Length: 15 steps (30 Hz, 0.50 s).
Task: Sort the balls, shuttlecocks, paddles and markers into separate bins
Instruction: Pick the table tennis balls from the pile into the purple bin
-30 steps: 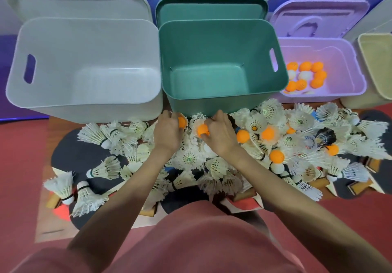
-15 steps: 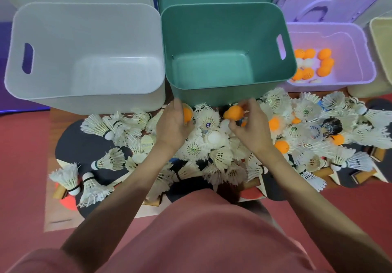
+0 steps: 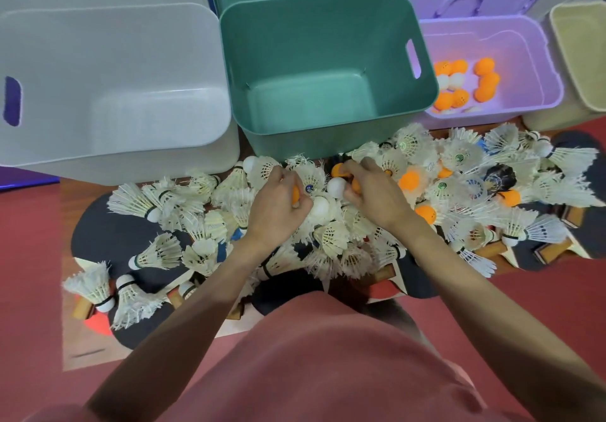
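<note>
— What have you got hold of?

— My left hand (image 3: 277, 206) is curled round a small orange plastic ball (image 3: 295, 194). My right hand (image 3: 373, 192) pinches another orange ball (image 3: 337, 170), with a third tucked in the palm, in the heap of white feathered shuttlecocks (image 3: 331, 236) in front of the empty green plastic bin (image 3: 328, 60).

— Changed since a moment ago?

— The right hand has dropped back into the heap. The lilac bin (image 3: 524, 60) holds the sorted balls.

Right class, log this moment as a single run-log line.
stage: picking balls from pile | left hand: shut on orange ball | right hand: shut on orange balls | purple bin: balls | green bin: empty
</note>
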{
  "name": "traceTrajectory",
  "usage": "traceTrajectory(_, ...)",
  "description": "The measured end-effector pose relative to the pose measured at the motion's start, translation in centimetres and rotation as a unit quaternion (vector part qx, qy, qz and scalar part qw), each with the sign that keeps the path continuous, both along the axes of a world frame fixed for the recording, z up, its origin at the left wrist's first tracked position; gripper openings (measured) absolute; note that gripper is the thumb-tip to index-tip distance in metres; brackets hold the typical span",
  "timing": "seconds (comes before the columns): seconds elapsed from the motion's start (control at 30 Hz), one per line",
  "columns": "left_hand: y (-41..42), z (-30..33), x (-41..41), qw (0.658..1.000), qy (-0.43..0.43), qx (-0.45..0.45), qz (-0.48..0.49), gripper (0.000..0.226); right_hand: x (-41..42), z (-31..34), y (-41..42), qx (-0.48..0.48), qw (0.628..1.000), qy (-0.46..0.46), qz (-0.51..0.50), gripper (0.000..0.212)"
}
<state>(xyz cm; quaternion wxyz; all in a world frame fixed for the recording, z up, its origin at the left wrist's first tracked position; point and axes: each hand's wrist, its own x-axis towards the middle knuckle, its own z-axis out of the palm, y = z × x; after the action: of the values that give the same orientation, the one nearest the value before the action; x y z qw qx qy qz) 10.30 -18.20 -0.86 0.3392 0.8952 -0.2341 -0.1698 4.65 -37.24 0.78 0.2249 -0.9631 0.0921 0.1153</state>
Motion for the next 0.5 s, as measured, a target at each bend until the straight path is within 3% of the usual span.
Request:
traceTrajectory(0.13, 0.2, -0.3, -0.3, 0.999, -0.018, 0.032, -0.033, 0.024, 1.2, 0.1, 0.3, -0.036, 0.996, 0.042, 0.074, 0.057)
traceTrajectory(0.37, -0.6, -0.5, -0.3, 0.969, -0.104, 0.112, -0.195, 0.016, 2.0, -0.2, 0.3, -0.037, 0.994, 0.053, 0.09, 0.04)
traceTrajectory(0.5, -2.2, -0.1, -0.2, 0.938, -0.147, 0.181, -0.256, 0.01, 1.3, 0.3, -0.5, -0.009, 0.999, 0.019, 0.037, 0.035)
